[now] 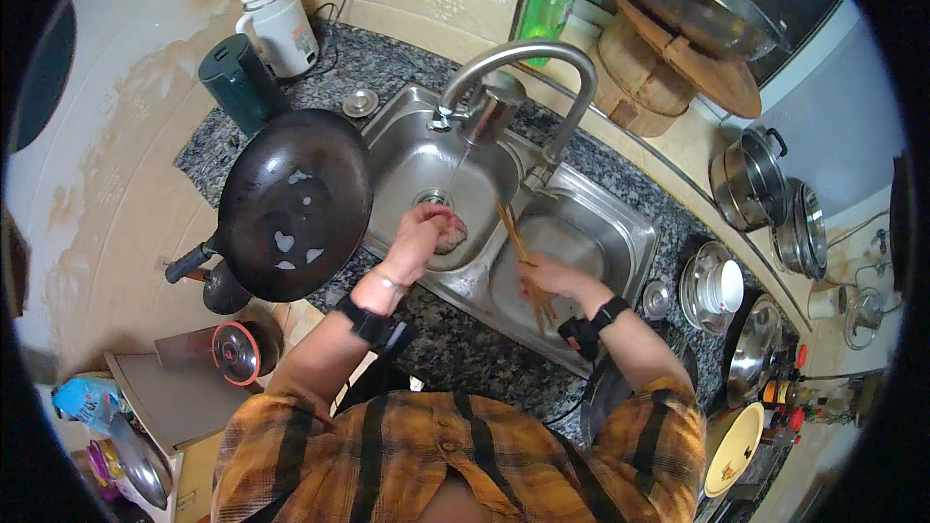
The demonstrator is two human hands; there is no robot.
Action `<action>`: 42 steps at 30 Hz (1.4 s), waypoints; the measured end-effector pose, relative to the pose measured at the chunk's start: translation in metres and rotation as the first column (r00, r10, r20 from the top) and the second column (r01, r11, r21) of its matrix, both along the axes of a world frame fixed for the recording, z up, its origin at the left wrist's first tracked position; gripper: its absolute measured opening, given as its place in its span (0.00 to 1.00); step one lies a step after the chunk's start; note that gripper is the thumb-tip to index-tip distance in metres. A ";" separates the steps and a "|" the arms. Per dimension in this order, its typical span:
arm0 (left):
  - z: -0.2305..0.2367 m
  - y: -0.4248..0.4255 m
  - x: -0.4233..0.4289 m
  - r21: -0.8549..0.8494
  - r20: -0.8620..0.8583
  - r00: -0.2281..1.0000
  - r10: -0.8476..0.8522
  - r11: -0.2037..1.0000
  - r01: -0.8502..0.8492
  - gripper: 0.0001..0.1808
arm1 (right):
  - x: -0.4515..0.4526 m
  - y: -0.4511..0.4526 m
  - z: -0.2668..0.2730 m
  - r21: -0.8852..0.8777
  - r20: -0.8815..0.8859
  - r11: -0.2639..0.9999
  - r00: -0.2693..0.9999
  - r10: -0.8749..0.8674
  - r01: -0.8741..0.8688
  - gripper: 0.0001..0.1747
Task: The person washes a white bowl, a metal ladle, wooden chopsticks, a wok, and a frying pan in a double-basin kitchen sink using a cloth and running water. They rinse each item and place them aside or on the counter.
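My left hand (421,236) is closed around a wad of scouring mesh (451,234) over the left bowl of a stainless steel double sink (476,280). A thin stream of water falls into that bowl beneath the curved steel faucet (577,73). Over the right bowl, my right hand (545,278) grips a bundle of wooden chopsticks (513,231), which stick out on both sides of the fist. Water drops lie in a black wok (294,189) at the sink's left.
A dark green container (240,83) and a white electric kettle (278,25) stand behind the wok. A green pump bottle (548,7) is behind the faucet. White bowls (725,286), steel pots (747,178) and a drain strainer (656,298) sit to the right.
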State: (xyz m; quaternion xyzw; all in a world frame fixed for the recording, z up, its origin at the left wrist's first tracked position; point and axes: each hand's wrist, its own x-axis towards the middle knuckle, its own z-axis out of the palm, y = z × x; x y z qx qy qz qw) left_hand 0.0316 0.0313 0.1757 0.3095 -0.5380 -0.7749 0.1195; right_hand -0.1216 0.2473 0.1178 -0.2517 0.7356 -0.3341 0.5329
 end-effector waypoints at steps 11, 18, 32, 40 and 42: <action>-0.047 -0.044 -0.112 0.579 0.088 0.989 0.118 0.802 -0.147 0.14 | -0.028 -0.186 -0.009 -0.483 -0.304 0.815 0.811 -0.499 0.320 0.22; -0.054 -0.042 -0.120 0.723 -0.069 0.996 0.061 0.691 0.008 0.18 | -0.005 -0.203 -0.016 -0.511 -0.278 0.757 0.756 -0.593 0.406 0.34; -0.076 -0.046 -0.105 0.764 -0.223 0.950 0.220 0.644 0.030 0.21 | 0.000 -0.211 -0.039 -0.473 -0.436 0.844 0.766 -0.473 0.252 0.34; -0.064 -0.043 -0.103 0.723 -0.201 0.961 0.192 0.691 0.013 0.28 | -0.021 -0.209 -0.040 -0.386 -0.467 0.910 0.819 -0.334 0.152 0.30; -0.068 -0.046 -0.099 0.731 -0.138 0.971 0.197 0.681 -0.035 0.27 | -0.013 -0.210 -0.047 -0.434 -0.484 0.884 0.781 -0.393 0.176 0.29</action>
